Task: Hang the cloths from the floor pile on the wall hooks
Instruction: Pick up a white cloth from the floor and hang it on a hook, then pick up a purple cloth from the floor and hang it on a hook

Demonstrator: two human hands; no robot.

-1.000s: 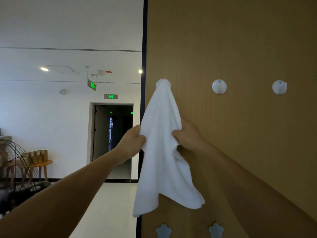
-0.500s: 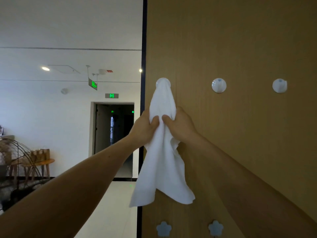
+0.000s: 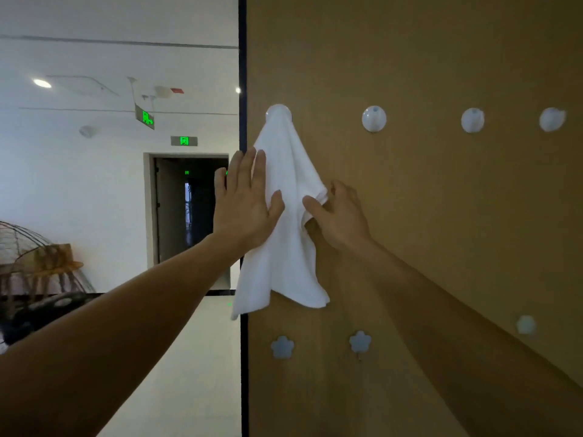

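Against cloth [image 3: 285,263]: L hand [image 3: 246,209] flat, R hand [image 3: 344,217] pinching.

White cloth [image 3: 284,263] hanging on the leftmost round white hook [image 3: 278,111].
Left hand [image 3: 246,209] on its left edge, right hand [image 3: 342,216] at its right edge.

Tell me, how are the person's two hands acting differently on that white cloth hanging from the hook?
The left hand lies flat, fingers straight, against the left side of the white cloth. The right hand has curled fingers and pinches a fold at the cloth's right edge. The left hand's fingertips also reach higher up the cloth than the right hand's. Both touch the same cloth, which hangs from the leftmost round hook.
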